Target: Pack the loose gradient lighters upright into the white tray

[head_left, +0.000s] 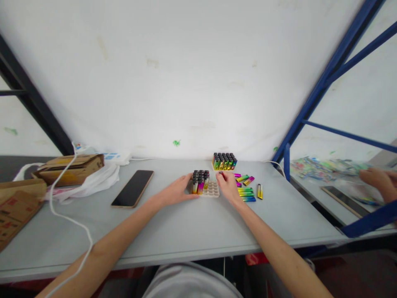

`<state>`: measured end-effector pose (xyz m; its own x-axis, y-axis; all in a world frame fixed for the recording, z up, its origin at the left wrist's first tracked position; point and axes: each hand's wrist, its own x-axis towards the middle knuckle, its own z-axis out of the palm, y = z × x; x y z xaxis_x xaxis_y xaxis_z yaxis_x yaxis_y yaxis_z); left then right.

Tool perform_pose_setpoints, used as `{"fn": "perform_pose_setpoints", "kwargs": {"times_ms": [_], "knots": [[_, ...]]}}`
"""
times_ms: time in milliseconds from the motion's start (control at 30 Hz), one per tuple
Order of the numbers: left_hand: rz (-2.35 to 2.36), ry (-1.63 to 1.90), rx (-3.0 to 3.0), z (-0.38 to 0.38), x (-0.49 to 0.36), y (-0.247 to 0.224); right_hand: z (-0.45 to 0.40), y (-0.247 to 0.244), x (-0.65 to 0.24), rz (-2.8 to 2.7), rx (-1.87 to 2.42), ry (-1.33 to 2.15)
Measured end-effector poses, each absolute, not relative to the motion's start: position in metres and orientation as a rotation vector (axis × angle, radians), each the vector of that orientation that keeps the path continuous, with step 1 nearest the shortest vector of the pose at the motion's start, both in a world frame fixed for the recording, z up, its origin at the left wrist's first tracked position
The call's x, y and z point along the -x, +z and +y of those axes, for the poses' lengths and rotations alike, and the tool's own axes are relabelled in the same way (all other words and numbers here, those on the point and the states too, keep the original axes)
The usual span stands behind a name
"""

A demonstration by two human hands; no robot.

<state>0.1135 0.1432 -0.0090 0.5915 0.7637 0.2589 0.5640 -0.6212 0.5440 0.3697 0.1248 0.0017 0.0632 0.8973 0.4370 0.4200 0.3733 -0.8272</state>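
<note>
A pale tray with round holes sits on the grey table, its left part filled with upright lighters with black tops and shiny coloured bodies. Around the tray's left side my left hand is closed, thumb near the front and fingers behind. My right hand is pinched just above the tray's right edge. A lighter's dark end shows at its fingertips; the rest is hidden by the hand. Several loose metallic lighters lie right of this hand, with a single lighter farther right.
Behind the tray stands a full block of lighters. A phone lies to the left, beyond it a plastic bag and cardboard boxes. A white cable crosses my left arm. Beyond the blue frame, another person's hand shows.
</note>
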Motion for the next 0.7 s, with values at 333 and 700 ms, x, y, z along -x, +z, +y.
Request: {"fn": "perform_pose_setpoints", "kwargs": {"times_ms": [333, 700], "knots": [[1.076, 0.668, -2.400, 0.141, -0.114, -0.007, 0.105, 0.020, -0.369, -1.818, 1.079, 0.659], [1.080, 0.666, -2.387, 0.139, -0.116, -0.003, 0.104, 0.026, -0.377, -2.078, 1.089, 0.369]]}}
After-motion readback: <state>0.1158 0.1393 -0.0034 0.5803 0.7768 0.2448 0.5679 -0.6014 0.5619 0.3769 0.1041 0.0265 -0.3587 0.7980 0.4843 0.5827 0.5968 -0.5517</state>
